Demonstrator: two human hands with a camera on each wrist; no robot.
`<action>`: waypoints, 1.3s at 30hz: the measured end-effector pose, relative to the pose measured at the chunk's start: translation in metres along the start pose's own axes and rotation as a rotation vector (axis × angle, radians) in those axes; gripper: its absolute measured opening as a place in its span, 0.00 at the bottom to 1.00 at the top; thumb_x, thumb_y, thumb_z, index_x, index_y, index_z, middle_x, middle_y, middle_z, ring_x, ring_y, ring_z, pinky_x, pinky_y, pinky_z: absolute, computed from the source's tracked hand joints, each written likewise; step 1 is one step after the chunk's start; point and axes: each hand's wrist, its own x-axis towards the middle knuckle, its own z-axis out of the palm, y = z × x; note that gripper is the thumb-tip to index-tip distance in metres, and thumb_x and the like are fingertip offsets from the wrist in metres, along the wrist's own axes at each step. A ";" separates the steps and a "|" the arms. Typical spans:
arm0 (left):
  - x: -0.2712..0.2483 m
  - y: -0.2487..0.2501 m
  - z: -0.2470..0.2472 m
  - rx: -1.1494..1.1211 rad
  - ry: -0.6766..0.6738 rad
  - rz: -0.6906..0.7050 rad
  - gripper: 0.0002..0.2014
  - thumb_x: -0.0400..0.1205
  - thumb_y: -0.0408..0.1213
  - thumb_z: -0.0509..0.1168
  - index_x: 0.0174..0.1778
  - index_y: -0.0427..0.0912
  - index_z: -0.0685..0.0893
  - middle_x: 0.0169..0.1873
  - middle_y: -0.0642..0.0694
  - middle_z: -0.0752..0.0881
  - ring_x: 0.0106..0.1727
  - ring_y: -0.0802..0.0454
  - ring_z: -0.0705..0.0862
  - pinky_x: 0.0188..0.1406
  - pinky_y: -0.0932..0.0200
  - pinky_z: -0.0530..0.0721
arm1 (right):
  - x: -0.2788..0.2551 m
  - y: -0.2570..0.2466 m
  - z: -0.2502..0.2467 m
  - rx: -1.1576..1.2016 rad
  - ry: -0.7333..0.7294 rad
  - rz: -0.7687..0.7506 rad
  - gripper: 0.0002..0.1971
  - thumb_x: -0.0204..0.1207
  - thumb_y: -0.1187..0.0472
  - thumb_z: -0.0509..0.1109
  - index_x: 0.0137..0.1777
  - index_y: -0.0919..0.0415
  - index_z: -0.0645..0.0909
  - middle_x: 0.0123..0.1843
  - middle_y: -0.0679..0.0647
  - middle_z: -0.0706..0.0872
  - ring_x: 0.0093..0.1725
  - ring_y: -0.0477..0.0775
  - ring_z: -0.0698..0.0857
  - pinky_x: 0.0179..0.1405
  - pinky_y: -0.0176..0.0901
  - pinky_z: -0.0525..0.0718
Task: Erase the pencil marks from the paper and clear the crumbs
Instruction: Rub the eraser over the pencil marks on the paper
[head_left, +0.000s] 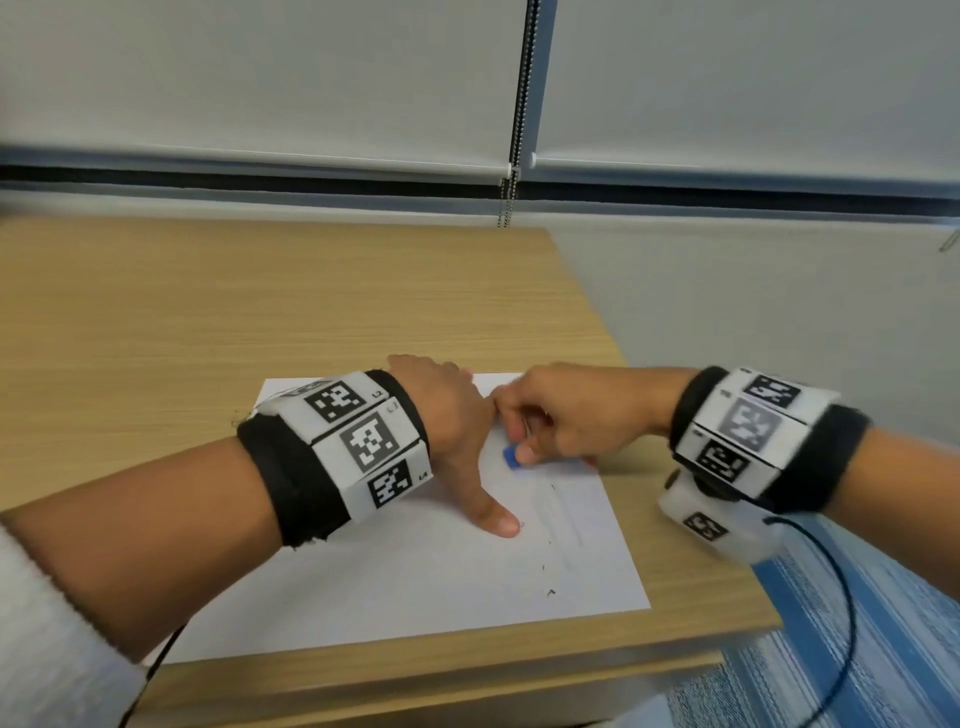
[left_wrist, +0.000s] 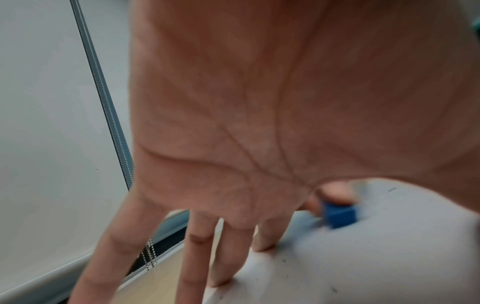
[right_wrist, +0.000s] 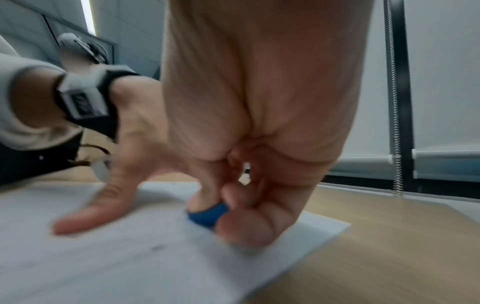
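A white sheet of paper (head_left: 415, 582) lies near the front right corner of a wooden table (head_left: 208, 322). My left hand (head_left: 452, 415) presses flat on the sheet, fingers spread and straight, thumb (head_left: 493, 519) stretched toward me. My right hand (head_left: 561, 415) pinches a small blue eraser (head_left: 511, 458) against the paper just right of the left hand; the same eraser (right_wrist: 207, 214) shows between thumb and fingers in the right wrist view and as a blue block (left_wrist: 339, 216) in the left wrist view. Small dark crumbs (head_left: 550, 591) and faint pencil lines (head_left: 566, 519) lie on the right part of the sheet.
The table's right edge (head_left: 675, 467) runs close to the paper, with blue striped carpet (head_left: 857, 649) below. Roller blinds and a bead chain (head_left: 506, 202) hang behind the table. A black cable (head_left: 847, 597) dangles from my right wrist.
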 end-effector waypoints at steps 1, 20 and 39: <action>0.000 0.000 0.000 -0.002 -0.004 -0.002 0.68 0.52 0.86 0.57 0.85 0.55 0.43 0.85 0.43 0.54 0.80 0.39 0.64 0.71 0.39 0.71 | 0.005 0.002 -0.003 -0.002 0.086 0.016 0.09 0.76 0.56 0.73 0.40 0.57 0.75 0.30 0.47 0.79 0.29 0.50 0.80 0.30 0.44 0.81; 0.001 0.005 -0.010 0.018 -0.095 -0.035 0.68 0.55 0.83 0.62 0.83 0.59 0.35 0.84 0.39 0.56 0.81 0.36 0.61 0.74 0.31 0.62 | -0.017 0.000 0.002 0.039 -0.032 0.040 0.08 0.75 0.57 0.74 0.40 0.58 0.78 0.28 0.47 0.79 0.20 0.42 0.78 0.29 0.49 0.85; 0.003 0.005 -0.010 -0.034 -0.111 -0.056 0.72 0.52 0.83 0.64 0.81 0.58 0.27 0.85 0.42 0.44 0.83 0.40 0.57 0.74 0.39 0.69 | 0.011 0.031 -0.013 0.077 0.134 0.103 0.09 0.76 0.58 0.73 0.41 0.60 0.77 0.27 0.50 0.80 0.18 0.48 0.77 0.25 0.46 0.81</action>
